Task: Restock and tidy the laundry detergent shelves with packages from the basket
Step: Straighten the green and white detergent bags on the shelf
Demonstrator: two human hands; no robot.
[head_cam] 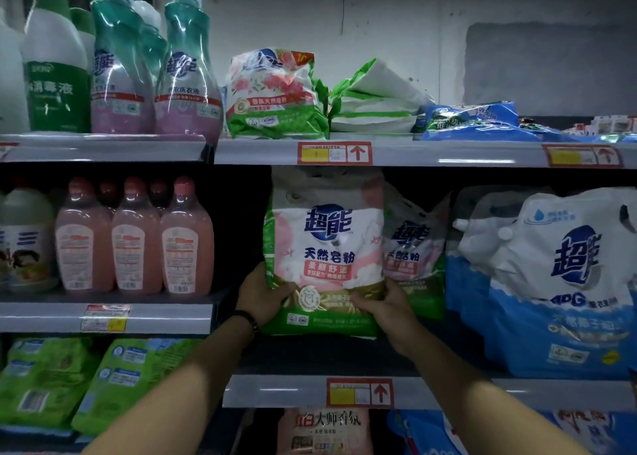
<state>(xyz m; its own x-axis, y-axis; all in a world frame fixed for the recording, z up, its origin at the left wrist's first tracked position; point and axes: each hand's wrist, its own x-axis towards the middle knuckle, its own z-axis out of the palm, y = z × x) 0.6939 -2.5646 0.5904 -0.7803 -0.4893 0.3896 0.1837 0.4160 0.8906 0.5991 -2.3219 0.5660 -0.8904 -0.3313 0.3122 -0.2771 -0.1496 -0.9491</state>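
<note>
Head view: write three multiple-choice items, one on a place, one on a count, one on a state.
1. The held soap powder bag is at:
A the floor
B the top shelf
C the middle shelf

2. The front-row pink bottles number:
A two
B three
C five

3. The bag is gripped by:
A both hands
B one hand
C no hand

Key:
1 C, it is below the top shelf rail.
2 B, three stand side by side.
3 A, the left hand and right hand grip its lower corners.
</note>
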